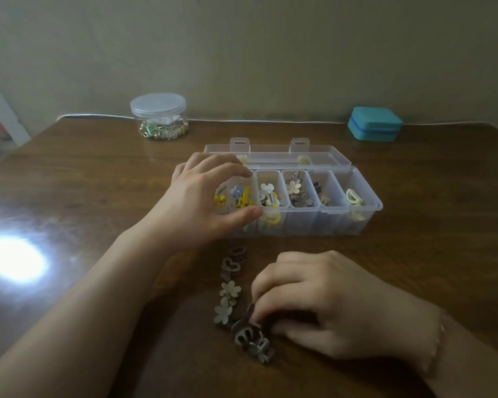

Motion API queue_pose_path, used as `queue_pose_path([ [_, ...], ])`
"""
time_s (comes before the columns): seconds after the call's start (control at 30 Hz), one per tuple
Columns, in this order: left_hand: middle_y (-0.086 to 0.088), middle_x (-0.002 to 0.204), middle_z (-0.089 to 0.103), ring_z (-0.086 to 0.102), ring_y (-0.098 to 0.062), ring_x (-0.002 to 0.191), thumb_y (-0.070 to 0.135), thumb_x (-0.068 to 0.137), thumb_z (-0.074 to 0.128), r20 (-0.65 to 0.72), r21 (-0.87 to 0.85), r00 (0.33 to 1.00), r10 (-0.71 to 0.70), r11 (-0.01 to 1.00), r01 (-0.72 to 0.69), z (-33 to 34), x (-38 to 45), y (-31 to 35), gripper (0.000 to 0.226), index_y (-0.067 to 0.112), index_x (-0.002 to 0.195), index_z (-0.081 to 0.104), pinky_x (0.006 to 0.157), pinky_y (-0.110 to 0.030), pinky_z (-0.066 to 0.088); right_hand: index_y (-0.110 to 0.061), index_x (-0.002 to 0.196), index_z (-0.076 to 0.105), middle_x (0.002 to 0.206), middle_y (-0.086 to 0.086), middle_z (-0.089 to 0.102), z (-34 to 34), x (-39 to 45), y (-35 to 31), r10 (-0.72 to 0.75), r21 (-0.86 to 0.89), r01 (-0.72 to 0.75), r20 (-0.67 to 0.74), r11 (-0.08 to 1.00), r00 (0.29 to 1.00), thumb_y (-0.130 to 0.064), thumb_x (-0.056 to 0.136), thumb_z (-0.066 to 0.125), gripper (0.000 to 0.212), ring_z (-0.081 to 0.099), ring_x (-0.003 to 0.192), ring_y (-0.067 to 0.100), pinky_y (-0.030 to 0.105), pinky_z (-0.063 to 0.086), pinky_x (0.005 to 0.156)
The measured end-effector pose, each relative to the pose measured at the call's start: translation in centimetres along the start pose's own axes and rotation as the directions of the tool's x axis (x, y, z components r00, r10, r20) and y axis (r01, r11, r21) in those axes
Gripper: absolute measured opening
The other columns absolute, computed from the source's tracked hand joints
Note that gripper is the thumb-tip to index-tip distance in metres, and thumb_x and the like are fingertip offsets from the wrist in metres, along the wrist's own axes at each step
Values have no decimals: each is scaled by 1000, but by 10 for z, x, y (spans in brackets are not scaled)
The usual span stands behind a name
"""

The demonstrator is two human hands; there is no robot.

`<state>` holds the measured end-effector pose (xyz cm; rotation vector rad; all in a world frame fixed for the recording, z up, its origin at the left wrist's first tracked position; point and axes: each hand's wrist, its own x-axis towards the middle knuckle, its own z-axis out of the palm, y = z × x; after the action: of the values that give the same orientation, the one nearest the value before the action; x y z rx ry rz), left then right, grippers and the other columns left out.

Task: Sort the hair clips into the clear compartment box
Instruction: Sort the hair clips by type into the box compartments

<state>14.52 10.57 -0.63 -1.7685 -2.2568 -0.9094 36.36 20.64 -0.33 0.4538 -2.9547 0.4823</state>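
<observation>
A clear compartment box (pixel 365 214) lies open mid-table, its several compartments holding yellow, white, beige and brown clips. My left hand (pixel 202 196) grips the box's left end, thumb on the front wall and fingers over the leftmost compartment. In front of the box runs a line of loose hair clips (pixel 230 291): brown ones at the far end, beige flower ones in the middle, grey-brown ones nearest me. My right hand (pixel 314 303) is curled over the near end of the line, its fingertips pinching a small dark clip (pixel 250 308).
The box's lid (pixel 325 156) lies flat behind it. A round clear jar (pixel 158 116) of small trinkets stands at the back left by the wall. A teal case (pixel 375 123) sits at the back right. A bright glare spot (pixel 12 259) marks the wooden table (pixel 98 173) at left.
</observation>
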Motion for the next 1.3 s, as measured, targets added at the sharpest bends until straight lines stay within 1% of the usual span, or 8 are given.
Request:
queue_pose_path([
  [0.2, 18, 133, 49, 33, -9, 130, 74, 74, 53, 1, -2, 1000, -2, 1000, 2, 0, 0, 0, 62, 36, 123, 59, 105, -38, 25, -31, 98, 68, 96, -17, 64, -19, -16, 16, 150, 37, -146, -198, 989, 969, -29, 83, 71, 15, 59, 92, 4, 26, 53, 75],
  [0.33, 17, 134, 49, 32, -8, 132, 75, 74, 51, 13, -11, 1000, -2, 1000, 2, -1, 1, -1, 64, 36, 124, 58, 108, -41, 25, -27, 98, 64, 92, -10, 64, -39, -31, 32, 378, 209, -337, -716, 918, 587, -28, 84, 69, 15, 60, 81, 10, 22, 52, 64],
  [0.43, 18, 134, 49, 31, -7, 131, 76, 74, 50, 13, -18, 1000, -5, 1000, 5, -1, 1, -1, 64, 36, 123, 58, 108, -41, 25, -24, 103, 67, 91, -8, 66, -43, -30, 55, 545, 274, -558, -734, 783, 405, -26, 84, 67, 19, 61, 84, 14, 35, 57, 71],
  [0.67, 17, 134, 49, 32, -10, 132, 77, 74, 49, 18, -19, 1000, -15, 1000, 15, -2, 1, 0, 65, 36, 124, 58, 110, -47, 27, -20, 98, 67, 89, -5, 65, -36, -28, 44, 453, 234, -486, -795, 842, 403, -14, 89, 64, 11, 62, 84, 11, 23, 51, 68],
  [0.8, 17, 134, 49, 33, -11, 131, 76, 73, 50, 19, -17, 1000, -19, 1000, 20, -2, 1, 1, 65, 35, 123, 59, 109, -46, 27, -16, 99, 71, 91, -10, 66, -18, -11, 5, 181, 150, -119, -515, 981, 838, -27, 86, 69, 17, 62, 84, 5, 21, 50, 71],
  [0.9, 16, 133, 50, 34, -11, 129, 76, 73, 50, 16, -13, 1000, -21, 1000, 21, -2, 1, 1, 66, 34, 123, 60, 109, -45, 27, -22, 107, 71, 100, -9, 67, -2, 4, -12, -11, 75, 26, -184, 997, 983, -46, 83, 73, 34, 60, 89, 5, 25, 50, 72],
  [1.1, 16, 133, 51, 36, -12, 129, 77, 74, 50, 9, -12, 1000, -16, 1000, 16, -1, 1, 0, 66, 34, 123, 60, 107, -50, 30, -29, 114, 65, 98, -12, 65, 5, 6, -10, -79, -52, 76, -51, 996, 996, -41, 88, 66, 29, 58, 85, 6, 26, 48, 66],
  [1.3, 18, 133, 49, 33, -10, 131, 78, 74, 49, 18, -10, 1000, -10, 1000, 10, -1, 1, -2, 65, 37, 123, 59, 108, -48, 29, -26, 103, 59, 92, -11, 59, -28, -15, 22, 256, 130, -223, -604, 966, 755, -37, 83, 66, 23, 57, 83, 4, 14, 46, 70],
])
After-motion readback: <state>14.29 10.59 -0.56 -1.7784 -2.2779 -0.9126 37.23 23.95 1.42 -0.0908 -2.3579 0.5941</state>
